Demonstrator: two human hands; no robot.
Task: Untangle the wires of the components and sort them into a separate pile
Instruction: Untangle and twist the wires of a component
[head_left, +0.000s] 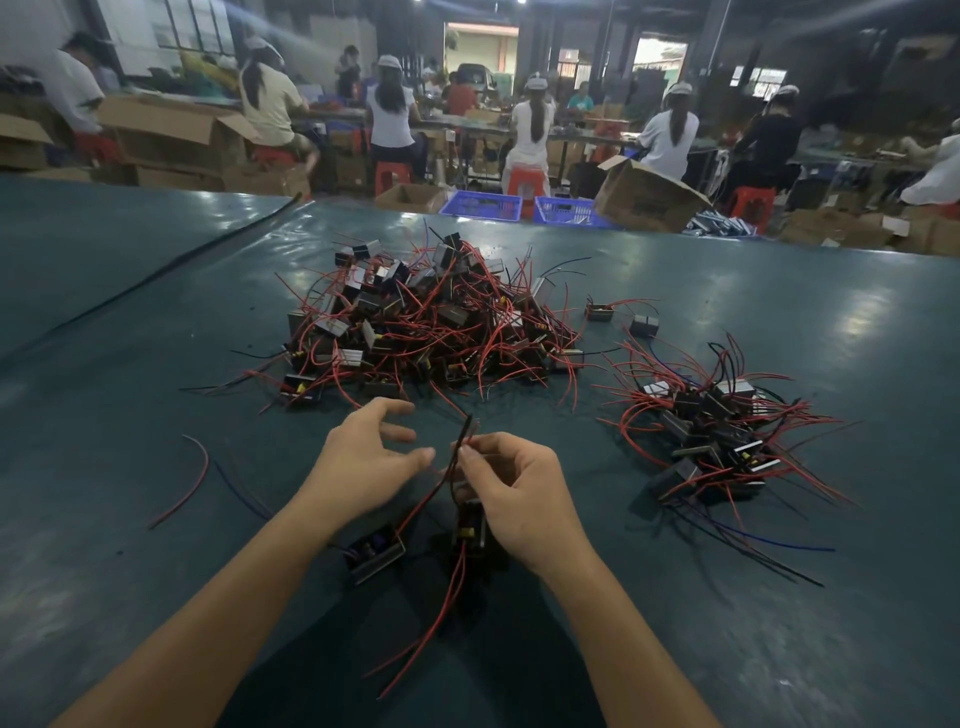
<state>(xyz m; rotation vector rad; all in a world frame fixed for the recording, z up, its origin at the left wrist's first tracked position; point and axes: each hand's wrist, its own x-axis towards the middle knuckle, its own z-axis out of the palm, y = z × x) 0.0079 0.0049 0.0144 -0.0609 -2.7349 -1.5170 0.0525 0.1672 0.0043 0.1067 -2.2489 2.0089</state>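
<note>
Red leads (441, 618) trail toward the near edge of the green worktop (104, 395), running from a small black component (470, 526) that sits just under the palm of the right hand (519, 499). That component stands on end, its long axis running from near edge to far edge; whether it hangs or rests on the worktop cannot be told. Above it, thumb and forefinger pinch a dark wire (466, 428), whose free end points up and away toward the far edge.

To its left, the left hand (363, 457) hovers with fingers spread and loosely curved, holding nothing, its thumb tip just beside the pinched wire. Under that wrist a second component (375, 553) lies on the worktop, tilted, with a red lead running up toward the pinch.

Beyond the hands, a large pile (426, 322) of tangled components fills the middle of the worktop. A smaller pile (711, 436) lies nearer the right edge, well apart from it, with two stray components (600, 310) between them at the far side. A loose red wire (192, 483) curves alone on the left side.

Past the far edge stand blue crates (480, 205), and workers (530, 124) sit on red stools (387, 176) at long benches.
</note>
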